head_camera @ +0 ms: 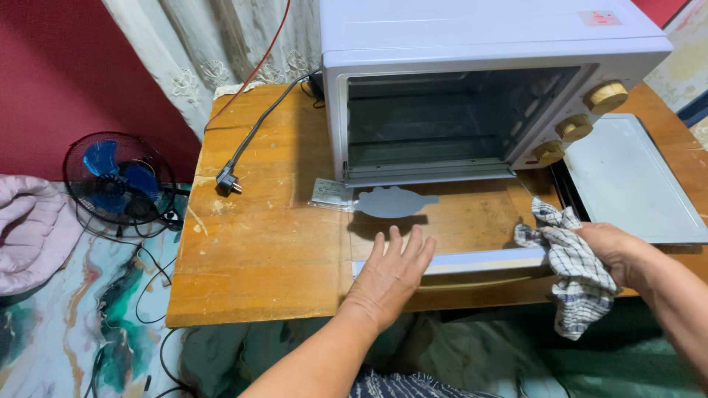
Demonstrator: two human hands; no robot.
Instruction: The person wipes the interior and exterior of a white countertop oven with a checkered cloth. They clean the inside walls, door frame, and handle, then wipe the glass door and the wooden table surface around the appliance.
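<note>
Left hand (pixel 391 276) flat on open oven door (pixel 472 221); right hand (pixel 616 250) grips checked cloth (pixel 571 276).

Bare forearms; perhaps dark patterned clothing below.

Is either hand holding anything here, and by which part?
The right hand grips a checked cloth around its bunched middle. The left hand holds nothing, resting flat on the open oven door.
</note>
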